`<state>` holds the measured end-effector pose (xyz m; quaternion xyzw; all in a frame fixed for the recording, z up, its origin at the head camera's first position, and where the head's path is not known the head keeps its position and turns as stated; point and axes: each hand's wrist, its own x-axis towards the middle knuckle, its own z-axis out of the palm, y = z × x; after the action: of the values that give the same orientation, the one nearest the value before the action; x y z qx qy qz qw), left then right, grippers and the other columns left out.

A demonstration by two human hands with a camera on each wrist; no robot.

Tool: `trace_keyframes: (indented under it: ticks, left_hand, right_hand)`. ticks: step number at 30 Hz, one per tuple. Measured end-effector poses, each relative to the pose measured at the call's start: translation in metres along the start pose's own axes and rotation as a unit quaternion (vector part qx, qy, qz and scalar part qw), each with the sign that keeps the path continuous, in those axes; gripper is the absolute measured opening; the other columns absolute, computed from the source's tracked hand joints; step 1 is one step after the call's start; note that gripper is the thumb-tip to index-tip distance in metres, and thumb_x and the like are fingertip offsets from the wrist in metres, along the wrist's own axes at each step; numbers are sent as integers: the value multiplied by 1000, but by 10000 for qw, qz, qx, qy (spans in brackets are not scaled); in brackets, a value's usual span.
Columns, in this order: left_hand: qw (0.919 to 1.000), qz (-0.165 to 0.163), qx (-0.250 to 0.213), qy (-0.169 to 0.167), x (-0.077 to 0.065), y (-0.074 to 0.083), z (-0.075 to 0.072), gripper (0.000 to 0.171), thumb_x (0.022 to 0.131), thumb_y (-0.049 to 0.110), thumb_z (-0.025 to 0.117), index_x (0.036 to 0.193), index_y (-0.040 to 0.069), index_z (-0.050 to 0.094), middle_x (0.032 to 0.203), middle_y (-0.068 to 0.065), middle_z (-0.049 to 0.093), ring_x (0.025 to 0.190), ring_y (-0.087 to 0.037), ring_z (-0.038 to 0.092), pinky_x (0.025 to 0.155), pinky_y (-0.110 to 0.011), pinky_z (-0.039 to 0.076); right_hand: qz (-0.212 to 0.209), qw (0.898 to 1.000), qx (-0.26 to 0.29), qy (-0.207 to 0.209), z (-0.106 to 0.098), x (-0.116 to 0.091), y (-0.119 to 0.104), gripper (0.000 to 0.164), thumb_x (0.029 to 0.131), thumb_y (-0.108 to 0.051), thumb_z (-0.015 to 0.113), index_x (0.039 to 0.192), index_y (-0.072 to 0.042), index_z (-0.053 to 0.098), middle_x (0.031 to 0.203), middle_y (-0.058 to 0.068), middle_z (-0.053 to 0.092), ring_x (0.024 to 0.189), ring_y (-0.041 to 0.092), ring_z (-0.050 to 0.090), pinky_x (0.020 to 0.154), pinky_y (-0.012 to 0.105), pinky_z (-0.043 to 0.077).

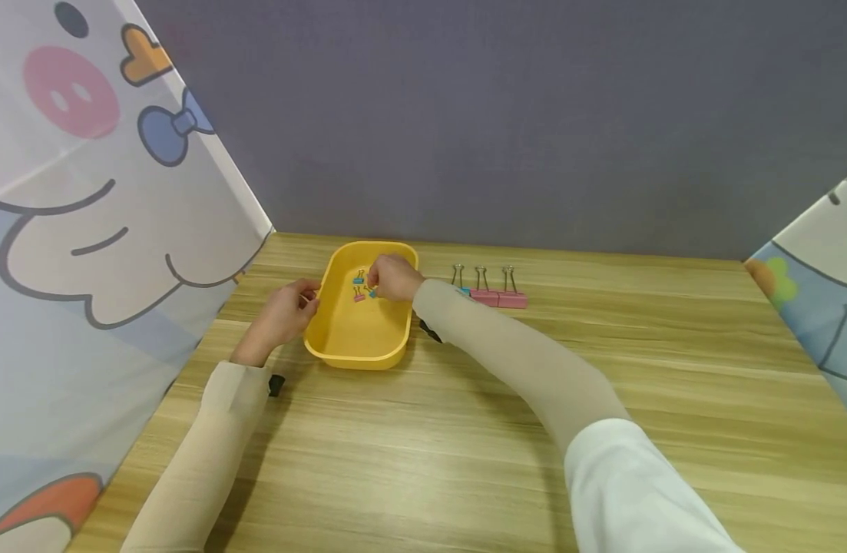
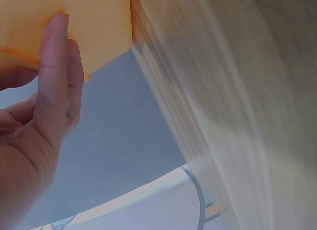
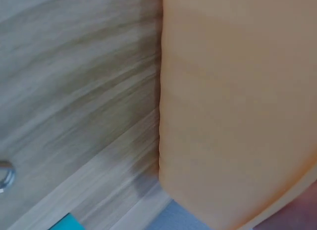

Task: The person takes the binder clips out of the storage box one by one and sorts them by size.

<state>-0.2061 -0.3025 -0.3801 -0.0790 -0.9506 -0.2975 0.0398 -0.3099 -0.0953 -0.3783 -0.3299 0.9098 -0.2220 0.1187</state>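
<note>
A yellow plastic bin (image 1: 357, 359) stands on the wooden table. At its left side my left hand (image 1: 282, 313) holds the rim, its fingers (image 2: 54, 76) lying along the outer wall in the left wrist view. My right hand (image 1: 395, 278) reaches over the right rim into the bin, fingers curled, and appears to pinch a small blue binder clip (image 1: 372, 293); the fingertips are partly hidden. Beside it inside lie another small blue clip (image 1: 358, 281) and a small pink binder clip (image 1: 358, 298). The right wrist view shows mainly the bin's outer wall (image 3: 233, 101).
Right of the bin, large pink binder clips (image 1: 511, 300) and a large blue one (image 1: 465, 291), partly behind the right sleeve, stand in a row with handles up. A grey partition (image 1: 506, 138) closes the table's back edge. Printed cartoon cloth (image 1: 119, 253) hangs at the left.
</note>
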Motion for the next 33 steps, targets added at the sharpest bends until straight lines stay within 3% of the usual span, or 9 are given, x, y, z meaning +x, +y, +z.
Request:
trace_keyframes:
  ticks: [6,15,28,33]
  left_hand:
    - [10000,11,-16,-6,0,0,0,32,93,2,53,124,-10,53,98,-22,59,87,-33,59,71,-42,51]
    - [9999,-93,-22,-143,0,0,0,33,95,3,52,126,-10,51,102,-22,58,89,-33,59,71,-41,51]
    - [9999,-53,-2,-103,0,-1,0,33,94,2,53,125,-10,51,100,-21,58,87,-32,59,69,-40,51]
    - [10000,-47,2,-81,0,-1,0,33,94,2,53,125,-10,52,100,-21,58,87,-32,59,69,-40,51]
  right_hand:
    - [134,9998,-123,-105,1,4,-2,17,84,-3,69,100,-8,74,111,2,65,102,18,57,81,26,47]
    - [211,9995,-80,-232,1,2,-6,19,83,3,66,99,-6,73,122,3,61,115,18,52,88,24,46]
    - [254,9992,-179,-243,7,7,-7,18,81,6,64,84,-8,76,90,-1,66,81,15,56,63,21,46]
    - [131,9994,-243,-209,8,7,-7,16,83,1,64,76,-7,75,77,-2,65,74,15,53,60,22,44]
